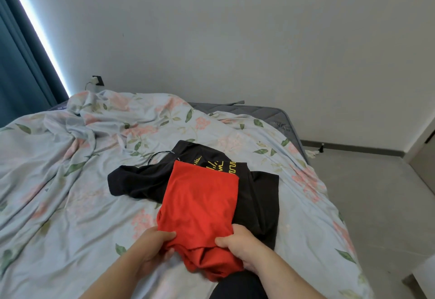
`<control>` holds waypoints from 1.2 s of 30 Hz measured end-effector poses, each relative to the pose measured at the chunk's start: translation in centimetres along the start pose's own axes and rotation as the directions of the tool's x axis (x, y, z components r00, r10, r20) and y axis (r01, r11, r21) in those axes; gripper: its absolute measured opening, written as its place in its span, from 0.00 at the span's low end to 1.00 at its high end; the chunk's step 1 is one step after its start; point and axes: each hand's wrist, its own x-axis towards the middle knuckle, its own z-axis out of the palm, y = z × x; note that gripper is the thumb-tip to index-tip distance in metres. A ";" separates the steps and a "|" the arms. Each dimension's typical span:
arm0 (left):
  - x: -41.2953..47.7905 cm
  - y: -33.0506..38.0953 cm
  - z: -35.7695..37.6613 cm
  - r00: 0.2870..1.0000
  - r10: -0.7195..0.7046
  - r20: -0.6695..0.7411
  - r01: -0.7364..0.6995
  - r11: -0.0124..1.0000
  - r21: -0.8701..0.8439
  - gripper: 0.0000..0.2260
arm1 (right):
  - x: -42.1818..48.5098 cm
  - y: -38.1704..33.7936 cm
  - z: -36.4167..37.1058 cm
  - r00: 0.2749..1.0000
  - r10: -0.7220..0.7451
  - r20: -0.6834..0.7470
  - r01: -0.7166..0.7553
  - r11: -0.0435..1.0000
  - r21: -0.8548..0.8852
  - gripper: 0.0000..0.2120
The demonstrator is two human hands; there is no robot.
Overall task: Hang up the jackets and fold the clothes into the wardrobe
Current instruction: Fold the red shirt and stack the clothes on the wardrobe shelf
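Observation:
A red garment (200,204) lies partly folded on the bed, spread over a black shirt (143,178) with yellow print. My left hand (153,244) grips the red garment's near left edge, thumb on top. At the near right edge, my right hand (240,247) pinches the same cloth. The near end of the red garment is bunched between both hands. A black cord loop (160,154) shows at the black shirt's far side.
The bed is covered by a light blue floral sheet (70,181), rumpled at the far left. A grey mattress corner (259,110) shows at the back. Teal curtain (16,63) on the left, grey floor (376,193) on the right, white wall behind.

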 end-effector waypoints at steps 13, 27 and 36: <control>-7.6 -2.1 0.4 0.972 0.217 -0.085 -0.229 0.958 -0.175 0.27 | -7.4 -1.3 -4.8 0.997 -0.059 0.040 0.047 0.970 0.238 0.14; -10.3 -5.0 -2.1 0.945 0.308 0.114 -0.308 0.951 -0.017 0.33 | -11.1 1.7 -6.8 0.901 -0.405 0.159 0.410 0.912 0.001 0.31; -9.0 -3.7 -2.4 0.705 0.707 -0.058 -0.515 0.567 0.643 0.14 | -6.9 2.1 -6.0 0.892 -0.449 0.058 0.449 0.893 0.014 0.07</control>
